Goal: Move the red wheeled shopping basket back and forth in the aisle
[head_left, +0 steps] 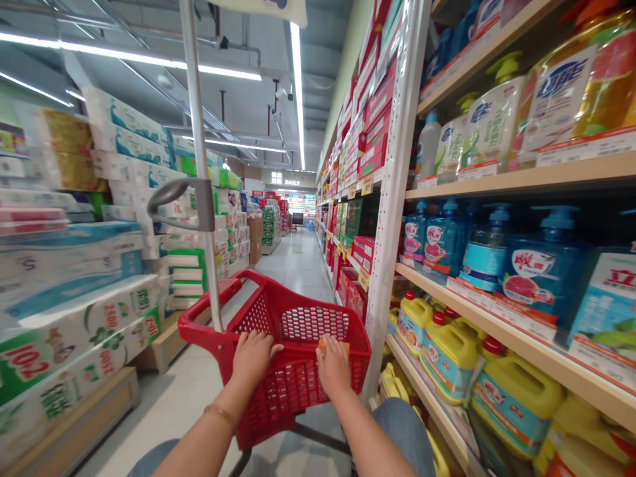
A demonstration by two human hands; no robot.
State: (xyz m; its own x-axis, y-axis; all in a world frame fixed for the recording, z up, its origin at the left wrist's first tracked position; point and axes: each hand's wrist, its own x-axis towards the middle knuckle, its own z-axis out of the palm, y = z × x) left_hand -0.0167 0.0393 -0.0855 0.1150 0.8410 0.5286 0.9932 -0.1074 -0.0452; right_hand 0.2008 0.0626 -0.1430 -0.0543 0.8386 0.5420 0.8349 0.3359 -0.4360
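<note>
Both hands rest on a red shopping cart (298,384) in the lower middle of the head view. My left hand (253,358) lies over the near left rim of the basket, its fingers bent over the red plastic and the thumb pointing right. At the basket's near right rim, my right hand (334,366) has its fingers curled against a small orange item (325,344), partly covered by the hand. A metal pole (201,132) with a grey handle (205,204) rises from the cart's left side.
Stacked tissue packs (84,331) line the left side. Close on the right, shelves (497,173) hold pump bottles and yellow jugs (450,358). A white shelf post (397,165) stands just right of the cart. The aisle floor (293,258) runs ahead.
</note>
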